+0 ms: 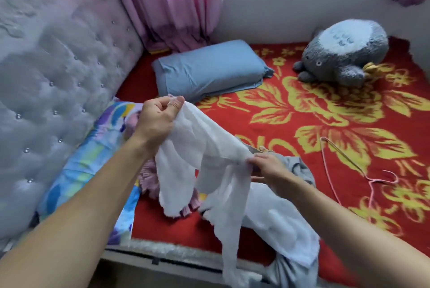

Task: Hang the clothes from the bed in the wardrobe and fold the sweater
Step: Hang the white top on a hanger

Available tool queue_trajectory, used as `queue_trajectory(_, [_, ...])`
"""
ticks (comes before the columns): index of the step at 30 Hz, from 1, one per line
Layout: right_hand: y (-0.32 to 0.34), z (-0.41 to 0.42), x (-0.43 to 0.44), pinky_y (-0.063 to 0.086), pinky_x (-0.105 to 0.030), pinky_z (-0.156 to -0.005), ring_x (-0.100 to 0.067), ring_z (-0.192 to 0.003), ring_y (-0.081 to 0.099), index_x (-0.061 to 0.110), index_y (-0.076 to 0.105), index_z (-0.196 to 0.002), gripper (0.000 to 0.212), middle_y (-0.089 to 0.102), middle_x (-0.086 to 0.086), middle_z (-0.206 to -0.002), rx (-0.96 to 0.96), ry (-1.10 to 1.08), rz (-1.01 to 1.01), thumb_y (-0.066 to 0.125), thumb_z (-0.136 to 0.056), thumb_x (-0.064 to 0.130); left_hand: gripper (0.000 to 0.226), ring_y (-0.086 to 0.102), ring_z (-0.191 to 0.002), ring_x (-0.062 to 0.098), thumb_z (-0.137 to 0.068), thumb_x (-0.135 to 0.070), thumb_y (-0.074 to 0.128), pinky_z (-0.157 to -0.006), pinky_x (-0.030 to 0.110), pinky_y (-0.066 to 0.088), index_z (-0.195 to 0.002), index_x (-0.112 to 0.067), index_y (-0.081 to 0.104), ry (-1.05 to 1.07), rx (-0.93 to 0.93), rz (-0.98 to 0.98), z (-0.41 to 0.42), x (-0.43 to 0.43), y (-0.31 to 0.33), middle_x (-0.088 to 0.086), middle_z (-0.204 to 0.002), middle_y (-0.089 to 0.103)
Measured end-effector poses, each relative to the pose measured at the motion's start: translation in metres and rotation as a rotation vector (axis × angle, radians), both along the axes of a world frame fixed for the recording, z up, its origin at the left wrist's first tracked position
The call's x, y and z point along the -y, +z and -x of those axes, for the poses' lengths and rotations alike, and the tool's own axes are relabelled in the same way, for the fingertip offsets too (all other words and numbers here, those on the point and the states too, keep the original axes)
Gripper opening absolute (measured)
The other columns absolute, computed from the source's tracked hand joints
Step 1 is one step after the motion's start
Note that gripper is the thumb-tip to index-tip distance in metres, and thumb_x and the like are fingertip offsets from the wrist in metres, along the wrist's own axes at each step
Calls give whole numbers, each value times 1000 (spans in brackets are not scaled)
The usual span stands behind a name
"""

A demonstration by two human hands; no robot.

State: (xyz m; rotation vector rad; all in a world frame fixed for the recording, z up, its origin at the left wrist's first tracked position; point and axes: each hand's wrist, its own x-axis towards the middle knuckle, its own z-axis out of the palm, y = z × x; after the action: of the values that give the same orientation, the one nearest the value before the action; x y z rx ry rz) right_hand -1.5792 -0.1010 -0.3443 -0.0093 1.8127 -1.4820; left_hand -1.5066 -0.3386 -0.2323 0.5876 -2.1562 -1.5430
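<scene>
A thin white garment (197,145) is held up over the near edge of the bed (302,110), its lower parts trailing down past the mattress edge. My left hand (158,117) pinches its upper end between thumb and fingers. My right hand (267,166) grips a bunched part of it lower and to the right. Under the white cloth lie a grey garment (300,169) and a pink ruffled one (149,176). A pink wire hanger (344,157) lies flat on the red blanket, to the right of my right hand.
A blue pillow (209,69) and a grey plush toy (342,52) lie at the back of the bed. A colourful pillow (93,159) leans by the tufted grey headboard (46,66) on the left. Pink curtains (172,3) hang behind.
</scene>
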Motion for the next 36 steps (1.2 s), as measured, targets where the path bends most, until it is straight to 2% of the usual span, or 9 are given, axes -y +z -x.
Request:
queue_trajectory(5, [101, 0, -15, 52, -30, -57, -23, -58, 63, 2, 70, -68, 26, 64, -13, -68, 68, -147, 120, 54, -88, 4, 7, 49, -66, 13, -86, -12, 67, -67, 29, 42, -86, -5, 65, -10, 175, 346, -43, 1, 20, 3, -77, 59])
queue_trajectory(7, [141, -6, -19, 55, -33, -64, -26, -70, 67, 2, 71, -79, 23, 68, -16, -79, 47, -87, 176, 54, -92, 11, 14, 57, -77, 13, -80, -11, 73, -74, 27, 45, -92, -11, 67, -109, 175, 422, -57, -23, 30, 2, -89, 64])
queue_trajectory(11, [196, -20, -28, 56, -30, -60, -22, -65, 69, 5, 71, -80, 24, 73, -12, -76, 12, -30, 220, 52, -94, 12, 30, 64, -82, 2, -70, -32, 78, -73, 18, 49, -95, -17, 70, -435, -7, 99, -85, -78, 62, -8, -88, 73])
queue_trajectory(15, [225, -35, -44, 53, -35, -74, -23, -74, 67, 7, 72, -81, 29, 71, -12, -83, 11, -47, 202, 51, -98, 19, 56, 67, -94, 21, -69, -50, 76, -82, 31, 55, -114, -19, 63, -469, -66, -142, -96, -109, 86, 11, -103, 71])
queue_trajectory(19, [235, -46, -64, 52, -33, -70, -23, -71, 65, 4, 66, -83, 25, 68, -13, -80, 25, -63, 156, 53, -96, 21, 12, 57, -73, 21, -87, -12, 70, -74, 39, 48, -87, -1, 70, -340, -88, -63, -85, -127, 97, 14, -81, 68])
queue_trajectory(25, [253, -48, -107, 48, -36, -71, -24, -73, 58, 4, 59, -93, 17, 59, -16, -83, 12, -160, 124, 52, -97, 18, 17, 62, -88, 17, -87, -21, 70, -77, 30, 50, -95, -6, 66, -429, -84, -147, -71, -136, 137, 9, -96, 68])
queue_trajectory(30, [271, -50, -126, 48, -36, -74, -25, -76, 57, 4, 59, -91, 20, 58, -16, -86, 24, -121, 235, 48, -99, 18, 69, 63, -108, 12, -67, -23, 87, -90, 29, 54, -129, -29, 57, -787, 82, 59, -69, -166, 143, 1, -116, 66])
queue_trajectory(33, [282, -50, -137, 53, -33, -68, -23, -70, 61, 1, 63, -87, 24, 62, -14, -80, 7, -109, 274, 48, -98, 17, 24, 57, -73, 15, -75, -18, 82, -70, 33, 47, -91, -4, 70, -752, 5, 227, -62, -180, 141, 2, -83, 66])
queue_trajectory(36, [284, -48, -152, 56, -29, -63, -23, -67, 66, -1, 68, -89, 24, 67, -15, -79, -1, -138, 274, 51, -97, 14, 18, 47, -60, 11, -86, -8, 68, -58, 27, 39, -70, -4, 64, -650, -74, 96, -58, -187, 152, 0, -63, 58])
